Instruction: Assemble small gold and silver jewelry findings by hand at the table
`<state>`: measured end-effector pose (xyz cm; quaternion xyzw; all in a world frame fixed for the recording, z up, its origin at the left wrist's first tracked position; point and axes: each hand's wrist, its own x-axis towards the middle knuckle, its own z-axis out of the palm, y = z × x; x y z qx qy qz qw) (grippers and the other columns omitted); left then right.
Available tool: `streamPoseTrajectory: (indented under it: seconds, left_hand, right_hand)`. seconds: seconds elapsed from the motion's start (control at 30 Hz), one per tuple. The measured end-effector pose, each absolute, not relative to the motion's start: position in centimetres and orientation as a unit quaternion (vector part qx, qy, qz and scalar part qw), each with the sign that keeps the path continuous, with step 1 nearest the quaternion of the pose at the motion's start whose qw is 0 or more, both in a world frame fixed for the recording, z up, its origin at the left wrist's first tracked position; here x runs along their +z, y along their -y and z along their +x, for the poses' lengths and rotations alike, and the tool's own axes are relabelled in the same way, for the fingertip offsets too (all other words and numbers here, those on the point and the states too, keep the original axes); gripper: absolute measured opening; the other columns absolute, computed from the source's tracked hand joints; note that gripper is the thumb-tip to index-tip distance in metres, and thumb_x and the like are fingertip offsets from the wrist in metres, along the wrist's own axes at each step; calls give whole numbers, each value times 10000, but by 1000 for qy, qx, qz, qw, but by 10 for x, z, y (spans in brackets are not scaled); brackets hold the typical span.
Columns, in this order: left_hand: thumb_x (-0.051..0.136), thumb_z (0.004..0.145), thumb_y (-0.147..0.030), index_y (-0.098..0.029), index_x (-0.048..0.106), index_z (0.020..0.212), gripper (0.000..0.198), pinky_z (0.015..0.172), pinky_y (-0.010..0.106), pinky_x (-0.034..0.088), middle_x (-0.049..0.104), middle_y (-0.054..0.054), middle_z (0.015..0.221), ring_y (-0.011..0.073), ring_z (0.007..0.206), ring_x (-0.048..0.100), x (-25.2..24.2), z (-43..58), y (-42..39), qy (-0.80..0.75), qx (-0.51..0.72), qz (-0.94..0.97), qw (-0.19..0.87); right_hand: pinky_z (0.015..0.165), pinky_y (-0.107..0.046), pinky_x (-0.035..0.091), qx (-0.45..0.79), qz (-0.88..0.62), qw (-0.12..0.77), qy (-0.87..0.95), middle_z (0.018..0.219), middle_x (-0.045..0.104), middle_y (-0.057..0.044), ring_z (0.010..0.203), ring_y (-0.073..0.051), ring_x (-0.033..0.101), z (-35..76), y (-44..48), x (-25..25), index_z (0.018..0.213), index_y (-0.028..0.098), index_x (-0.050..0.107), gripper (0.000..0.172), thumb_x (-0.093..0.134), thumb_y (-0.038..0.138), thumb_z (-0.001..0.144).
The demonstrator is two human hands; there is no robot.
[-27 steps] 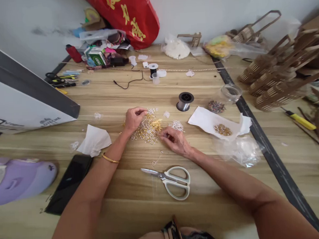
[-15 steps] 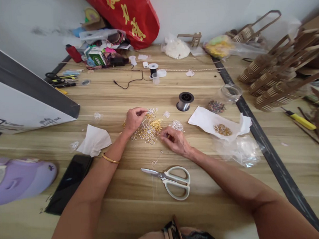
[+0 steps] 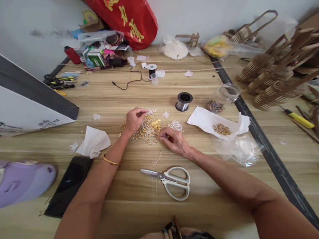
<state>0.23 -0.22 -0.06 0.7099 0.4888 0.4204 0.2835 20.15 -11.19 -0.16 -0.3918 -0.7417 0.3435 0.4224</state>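
A loose heap of small gold and silver jewellery findings [image 3: 148,130] lies on the wooden table. My left hand [image 3: 135,120] is at its left side, thumb and fingers pinched together over the upper part; whatever they hold is too small to name. At the heap's right edge, my right hand [image 3: 174,139] is closed too, its fingertips pressed together, and I cannot make out anything in them. Behind it is a small pile of silver pins [image 3: 176,125]. A short fine chain with a ring [image 3: 157,159] lies between my hands and the scissors [image 3: 169,181].
A wire spool [image 3: 184,101] stands beyond my right hand. Farther right are a jar of beads [image 3: 218,100] on its side and white paper [image 3: 202,119] bearing gold bits. A tissue [image 3: 93,141], black phone [image 3: 69,185] and large box [image 3: 32,94] lie left. Woven baskets [image 3: 270,88] stand right.
The view has shifted very slightly. Both hands keep nearly the same places and the same pinched shape at the heap.
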Motion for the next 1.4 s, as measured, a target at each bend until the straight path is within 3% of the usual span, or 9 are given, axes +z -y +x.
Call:
streamPoseTrajectory:
  seconds: [0.23,0.83,1.13,1.4]
  left_hand:
    - [663,701,-229,-116,712,790,152,674,277,513,717,76,763,157,678,639,0,5,6,-508,435,682,297]
    - [642,736,-251,-135,743,815,173,719,287,519,742,92,856,182,761,672,2,3,5,-519,415,692,283]
    - [720,676,-294,-123,737,837,235,631,254,504,729,63,741,135,636,630,3,-2,5,-508,456,611,402]
    - [777,603,-319,-124,729,823,298,698,296,536,735,72,774,146,663,649,9,3,30,-508,460,545,483]
  right_hand:
    - [502,-207,401,342,-390,423,743,736,576,-28,615,-103,499,202,112,0,827,158,588,114,535,241,886]
    - [511,-210,413,340,-386,425,745,760,586,-33,618,-102,503,202,112,-1,828,161,587,116,534,244,888]
    - [503,-212,409,343,-383,431,742,750,591,-41,617,-106,505,202,112,-2,827,151,593,141,535,265,888]
    - [506,-211,408,335,-386,433,743,752,591,-30,602,-98,497,201,112,-2,831,159,594,140,534,271,889]
